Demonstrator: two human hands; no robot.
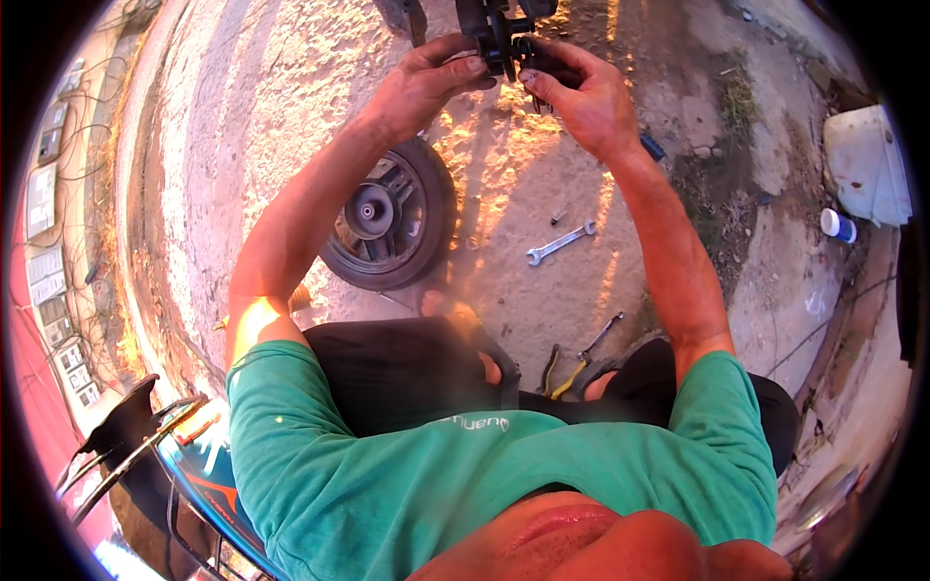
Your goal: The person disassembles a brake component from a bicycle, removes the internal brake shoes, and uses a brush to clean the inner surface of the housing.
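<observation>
Both my arms reach forward to a black metal machine part [504,29] at the top of the view. My left hand [426,82] grips its left side with the thumb pressed against it. My right hand [581,92] closes on its right side, fingers curled around a dark piece. The upper portion of the part runs out of the picture.
A small black wheel with tyre [392,218] lies on the concrete below my left forearm. A silver spanner [560,242] lies on the ground between my arms; pliers with yellow handles [572,373] sit near my knees. A white container [838,225] and white sheet [867,165] are at right. A scooter's rear [165,455] is at lower left.
</observation>
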